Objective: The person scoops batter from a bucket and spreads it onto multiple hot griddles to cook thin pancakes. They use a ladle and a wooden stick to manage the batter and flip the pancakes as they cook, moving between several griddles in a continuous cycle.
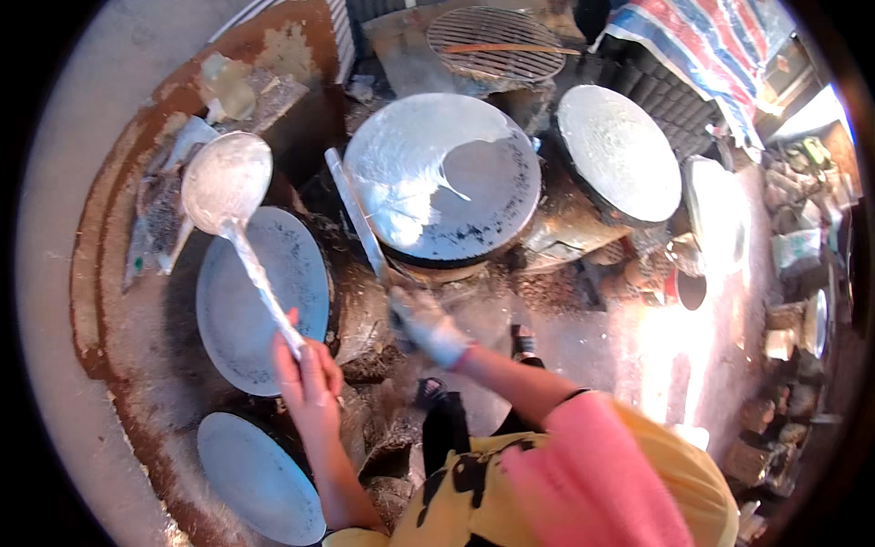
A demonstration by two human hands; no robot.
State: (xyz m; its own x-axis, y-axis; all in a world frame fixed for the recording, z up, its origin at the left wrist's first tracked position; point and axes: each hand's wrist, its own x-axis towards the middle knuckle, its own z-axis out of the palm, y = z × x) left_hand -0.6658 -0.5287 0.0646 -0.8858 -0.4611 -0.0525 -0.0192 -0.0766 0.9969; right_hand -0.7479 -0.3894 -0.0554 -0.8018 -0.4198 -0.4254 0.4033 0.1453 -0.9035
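My left hand (pixel 311 379) grips the handle of a large metal ladle (pixel 229 181), whose bowl hangs above and left of a round flat griddle (pixel 273 301). My right hand (pixel 427 325), in a pale glove, is at the lower end of a long flat strip (pixel 352 205); the fingers are blurred, and whether they close on it is hard to tell. That strip leans along the left edge of the middle griddle (pixel 492 184). A thin white layer of batter (pixel 403 150) covers the upper and left part of this griddle, with a curved edge; dark specks dot the bare part.
Another griddle (pixel 260 478) lies at the lower left, and one coated white (pixel 618 154) at the upper right. A round wire rack (pixel 495 34) with a stick across it is at the top. A red container (pixel 687 290) and firewood-like pieces (pixel 786 184) are at the right.
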